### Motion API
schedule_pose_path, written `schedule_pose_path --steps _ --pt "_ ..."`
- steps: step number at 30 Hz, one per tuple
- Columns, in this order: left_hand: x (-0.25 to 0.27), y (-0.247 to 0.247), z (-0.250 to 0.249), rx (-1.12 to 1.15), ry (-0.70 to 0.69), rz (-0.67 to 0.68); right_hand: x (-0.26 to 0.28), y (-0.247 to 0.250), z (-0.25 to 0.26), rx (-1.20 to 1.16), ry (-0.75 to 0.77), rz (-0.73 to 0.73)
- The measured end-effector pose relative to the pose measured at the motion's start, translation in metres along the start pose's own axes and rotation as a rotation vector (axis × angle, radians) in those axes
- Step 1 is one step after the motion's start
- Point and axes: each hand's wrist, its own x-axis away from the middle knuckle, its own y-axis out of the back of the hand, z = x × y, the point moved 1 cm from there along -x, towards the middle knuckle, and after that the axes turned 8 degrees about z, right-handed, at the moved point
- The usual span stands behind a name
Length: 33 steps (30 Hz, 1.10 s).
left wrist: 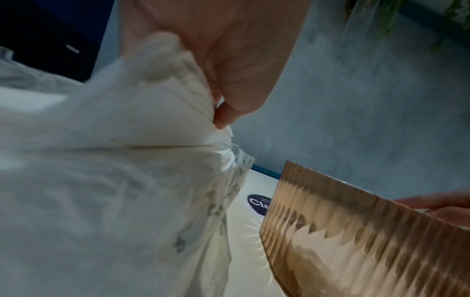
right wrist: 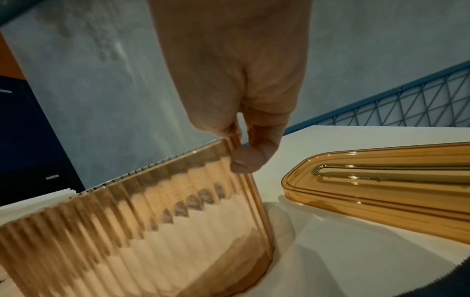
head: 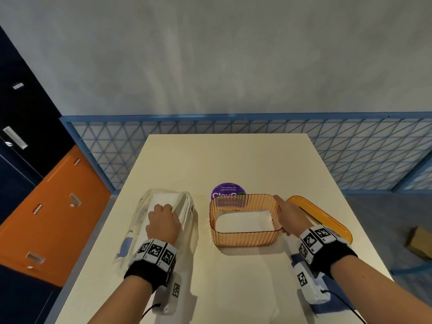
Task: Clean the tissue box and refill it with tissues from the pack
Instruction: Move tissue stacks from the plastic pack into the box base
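Observation:
An amber ribbed tissue box [head: 245, 237] stands open on the white table [head: 233, 160], with white tissues [head: 244, 222] lying in its bottom. My right hand [head: 288, 212] grips the box's right wall at the rim, thumb and fingers pinching it [right wrist: 244, 148]. On the left lies a clear plastic tissue pack [head: 163, 220] with a white stack inside. My left hand [head: 163, 222] reaches into the pack and pinches a bunch of tissues [left wrist: 152, 112] between thumb and fingers. The box's wall [left wrist: 356, 241] stands just right of the pack.
The box's amber lid [head: 322, 218] with its slot lies on the table to the right, behind my right hand, also in the right wrist view [right wrist: 381, 184]. A purple round sticker [head: 228, 190] sits behind the box. A blue cloth [head: 334, 293] lies under my right forearm. Blue mesh fence [head: 350, 148] beyond.

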Motion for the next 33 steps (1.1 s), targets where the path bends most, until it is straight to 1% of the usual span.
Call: schedule_pose_path --steps 10,17,21,24,25,26,27,28,29,30,31,33 --pt "-0.001 0.001 -0.004 0.029 0.043 -0.020 0.005 0.002 0.004 0.035 -0.003 0.017" --pt "0.003 -0.003 -0.005 -0.215 0.025 0.047 0.007 0.003 0.005 0.029 0.002 0.023" --pt "0.009 0.006 -0.005 -0.198 0.082 0.034 0.006 0.004 0.005 0.037 0.009 0.029" --pt "0.017 0.025 -0.005 -0.204 0.053 -0.010 0.011 0.014 0.006 -0.032 -0.020 0.098" --pt "0.021 0.034 -0.005 -0.189 0.038 -0.038 0.014 0.020 0.009 -0.028 -0.026 0.117" --pt "0.025 0.043 -0.007 -0.168 0.013 -0.070 0.015 0.026 0.012 0.025 -0.026 0.109" --pt "0.030 0.050 -0.009 -0.151 -0.031 -0.106 0.017 0.033 0.016 0.091 -0.015 0.075" --pt "0.036 0.056 -0.013 -0.136 -0.093 -0.149 0.020 0.040 0.024 0.108 0.013 0.025" --pt "0.042 0.060 -0.018 -0.109 -0.168 -0.192 0.024 0.044 0.034 0.068 0.058 -0.015" --pt "0.049 0.063 -0.024 -0.077 -0.246 -0.232 0.029 0.048 0.046 -0.033 0.102 -0.015" --pt "0.055 0.064 -0.031 -0.056 -0.319 -0.260 0.036 0.050 0.060 -0.192 0.132 0.043" --pt "0.065 0.060 -0.046 -0.055 -0.442 -0.265 0.049 0.049 0.085 -0.581 0.134 0.273"
